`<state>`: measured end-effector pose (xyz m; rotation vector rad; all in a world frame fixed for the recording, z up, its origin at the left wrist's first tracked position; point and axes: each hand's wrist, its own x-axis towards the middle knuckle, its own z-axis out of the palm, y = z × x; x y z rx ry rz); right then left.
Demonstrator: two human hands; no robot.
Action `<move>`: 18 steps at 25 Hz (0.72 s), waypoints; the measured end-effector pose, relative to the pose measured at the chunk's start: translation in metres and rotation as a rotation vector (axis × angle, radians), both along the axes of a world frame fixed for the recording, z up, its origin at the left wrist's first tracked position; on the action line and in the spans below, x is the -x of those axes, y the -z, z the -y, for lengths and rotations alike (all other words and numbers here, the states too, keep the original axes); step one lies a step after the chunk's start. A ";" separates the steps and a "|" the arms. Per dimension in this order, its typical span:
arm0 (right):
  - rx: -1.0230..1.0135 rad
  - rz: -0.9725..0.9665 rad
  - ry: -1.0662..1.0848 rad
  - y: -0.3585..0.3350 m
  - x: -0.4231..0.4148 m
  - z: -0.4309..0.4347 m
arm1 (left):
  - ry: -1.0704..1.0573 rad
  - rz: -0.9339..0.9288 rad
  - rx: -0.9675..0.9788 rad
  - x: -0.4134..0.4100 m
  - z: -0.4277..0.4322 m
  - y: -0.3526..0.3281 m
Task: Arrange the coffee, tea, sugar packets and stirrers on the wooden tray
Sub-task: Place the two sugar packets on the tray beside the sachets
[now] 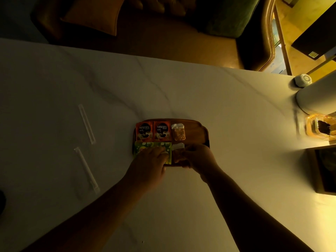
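Left hand (151, 161) flat, fingers spread, on green tea packets (145, 149). Right hand (197, 157) pinching a sugar packet (179, 147) on the wooden tray (195, 132). Two stirrers (87, 123) well apart on the table (200, 99).

Both hands on the wooden tray (195, 132): left hand (151, 164) flat on the green tea packets (168, 151), right hand (197, 157) over a sugar packet (178, 146); two stirrers (87, 123) lie well apart on the table.

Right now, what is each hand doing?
Left hand: flat on the green tea packets, holding nothing.
Right hand: fingers on the sugar packet; grip unclear.
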<state>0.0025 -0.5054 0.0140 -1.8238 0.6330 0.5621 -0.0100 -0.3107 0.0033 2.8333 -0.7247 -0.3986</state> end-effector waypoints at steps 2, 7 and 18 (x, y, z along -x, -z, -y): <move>0.113 0.016 -0.061 0.002 0.002 -0.003 | 0.006 -0.006 -0.012 0.001 -0.001 0.002; 0.272 0.109 -0.164 0.003 -0.001 -0.006 | 0.021 -0.021 -0.018 0.000 -0.001 0.003; 0.617 0.171 -0.362 0.008 -0.001 -0.014 | 0.037 0.013 -0.061 -0.003 0.006 -0.004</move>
